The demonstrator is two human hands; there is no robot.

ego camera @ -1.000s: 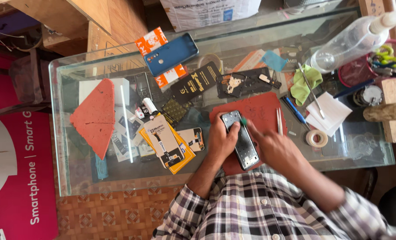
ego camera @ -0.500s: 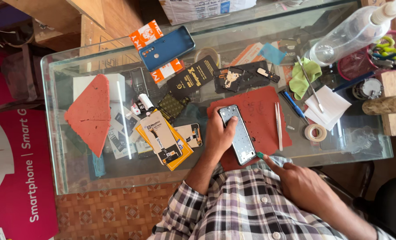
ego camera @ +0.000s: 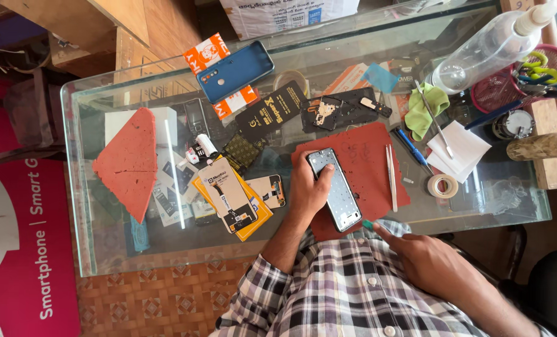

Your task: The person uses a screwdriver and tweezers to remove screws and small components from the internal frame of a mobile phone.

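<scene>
Bare red mat [ego camera: 366, 156] is lying open right of the phone frame [ego camera: 335, 189]; tweezers [ego camera: 391, 178] and tape roll [ego camera: 443, 185] are crowding the desk [ego camera: 103, 249] beyond.

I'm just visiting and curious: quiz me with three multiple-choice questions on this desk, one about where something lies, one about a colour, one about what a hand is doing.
1. Where does the roll of tape lie?
A. on the red mat
B. on the glass, right of the red mat
C. in the pink basket

2. What colour is the phone back cover at the far side of the glass table?
A. blue
B. white
C. yellow

3. What is the left hand doing?
A. resting flat on bare glass
B. gripping the spray bottle
C. holding the phone frame on the red mat

Key: 1 B, the roll sits on glass just past the mat's right edge. 2 A, the cover is plainly blue. 3 C, the fingers wrap the frame's left side, while the right hand is off the table with a small teal-tipped tool.
</scene>
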